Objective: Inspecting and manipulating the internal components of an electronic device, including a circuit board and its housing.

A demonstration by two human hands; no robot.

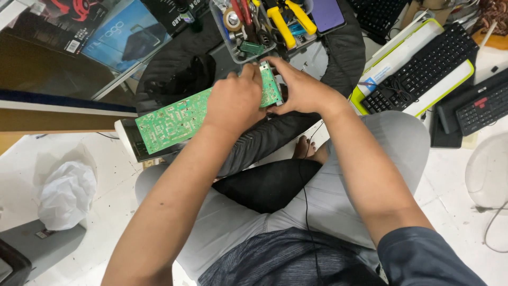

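Green circuit board (174, 119) | both hands grip right end | tool tray (248, 50) near

Top left corner: black box (50, 24) with red graphics and a small white label, lying flat. Just right of it, blue flat box (124, 34). Right side: white keyboard box (389, 63) with lime-green edge, keyboard resting in it. Purple-screened phone (327, 14), top centre.

Black keyboard (423, 66) in its box, tool tray (248, 32), crumpled white bag (66, 193)
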